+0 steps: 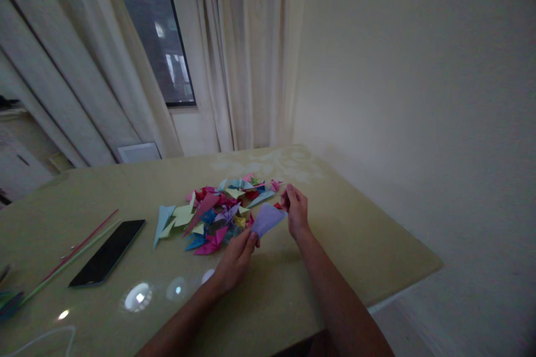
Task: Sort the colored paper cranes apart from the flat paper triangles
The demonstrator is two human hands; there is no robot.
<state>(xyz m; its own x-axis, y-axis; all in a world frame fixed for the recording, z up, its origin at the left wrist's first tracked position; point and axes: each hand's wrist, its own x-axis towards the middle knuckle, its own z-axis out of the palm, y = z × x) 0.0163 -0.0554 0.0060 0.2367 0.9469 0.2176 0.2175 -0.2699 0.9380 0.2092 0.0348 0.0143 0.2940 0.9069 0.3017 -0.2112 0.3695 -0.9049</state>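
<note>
A folded purple origami paper (268,220), wide at its right end and narrowing to the left, is raised just over the table. My left hand (239,255) pinches its lower left part between thumb and fingers. At the paper's right corner is my right hand (296,212), its fingers curled together in a pinch; what lies between those fingertips, if anything, is too small to make out. Just beyond both hands spreads a pile of folded origami pieces (207,201) in pink, red, blue, green, yellow and purple. The purple paper hides part of the pile's right side.
To the left lies a black phone (108,252), beside thin pink and green sticks (69,262). A white cable (46,334) curves at the lower left of the table (335,245). Curtains (247,56) and a wall (410,95) stand behind and to the right.
</note>
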